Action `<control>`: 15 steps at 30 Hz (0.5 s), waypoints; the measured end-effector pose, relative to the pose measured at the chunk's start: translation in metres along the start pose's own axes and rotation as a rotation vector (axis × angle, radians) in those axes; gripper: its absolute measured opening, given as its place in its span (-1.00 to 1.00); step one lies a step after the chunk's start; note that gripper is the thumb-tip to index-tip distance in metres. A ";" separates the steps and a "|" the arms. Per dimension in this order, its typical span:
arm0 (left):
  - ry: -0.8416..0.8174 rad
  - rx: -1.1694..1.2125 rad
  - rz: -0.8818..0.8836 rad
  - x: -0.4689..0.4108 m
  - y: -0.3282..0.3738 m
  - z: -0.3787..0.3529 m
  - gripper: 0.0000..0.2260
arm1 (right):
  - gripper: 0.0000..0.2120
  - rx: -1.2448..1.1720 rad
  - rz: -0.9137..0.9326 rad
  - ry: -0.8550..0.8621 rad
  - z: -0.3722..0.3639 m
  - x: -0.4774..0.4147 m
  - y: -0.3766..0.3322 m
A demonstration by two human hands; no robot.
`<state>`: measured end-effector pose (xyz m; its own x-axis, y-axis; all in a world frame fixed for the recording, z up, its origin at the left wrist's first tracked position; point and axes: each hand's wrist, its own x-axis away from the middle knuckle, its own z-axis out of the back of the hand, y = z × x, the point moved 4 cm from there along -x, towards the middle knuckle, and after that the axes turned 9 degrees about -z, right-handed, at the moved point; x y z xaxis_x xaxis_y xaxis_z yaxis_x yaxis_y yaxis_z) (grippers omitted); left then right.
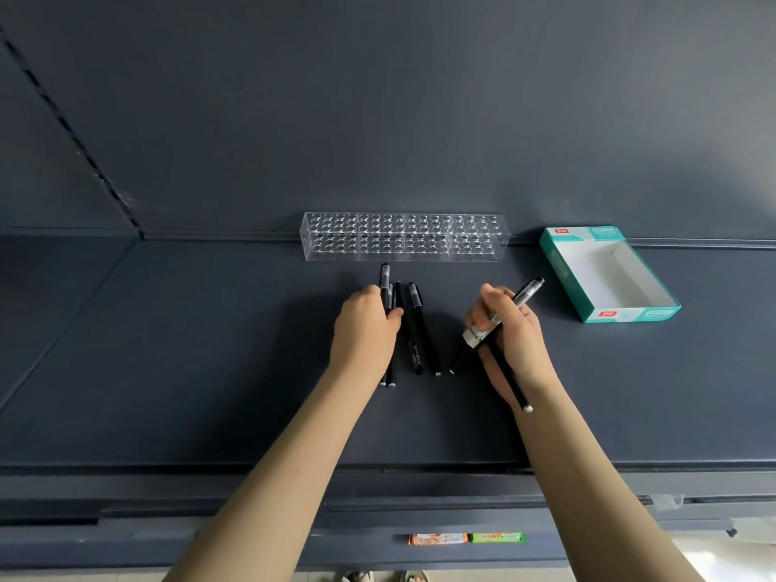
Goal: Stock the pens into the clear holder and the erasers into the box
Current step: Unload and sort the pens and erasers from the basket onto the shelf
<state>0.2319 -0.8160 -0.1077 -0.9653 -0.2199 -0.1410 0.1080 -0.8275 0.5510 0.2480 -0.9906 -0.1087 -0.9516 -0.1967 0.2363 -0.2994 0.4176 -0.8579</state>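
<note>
The left hand [363,329] is covering the middle of the loose pens [416,329] lying mid-shelf, so their count is hard to settle: four tail ends are showing, though a fifth barrel may be hiding beneath the palm. Its fingers are curling round the leftmost ones. The right hand [520,342] is gripping two crossed pens [530,289], one pointing toward the shelf's [210,350] back right corner. A small pale block [476,336] is sitting against its fingers, too unclear to name. One clear holder [405,237] is lying along the back edge, just beyond the loose pens. One open teal box [564,270] is sitting askew toward the back right, well apart from both hands. Below the front edge, two packets are lying end to end, one orange [439,538] and one green [497,537], their print unreadable. Sandalled toes [413,576] are being cut off by the bottom of the view.
</note>
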 end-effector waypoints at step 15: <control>0.037 -0.256 0.061 0.016 -0.009 -0.011 -0.57 | -0.58 -0.008 0.040 0.019 0.001 -0.001 0.002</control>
<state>0.2181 -0.8175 -0.1245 -0.9463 -0.2881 -0.1469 0.2266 -0.9148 0.3342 0.2485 -0.9908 -0.1112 -0.9640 -0.1625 0.2106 -0.2614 0.4323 -0.8630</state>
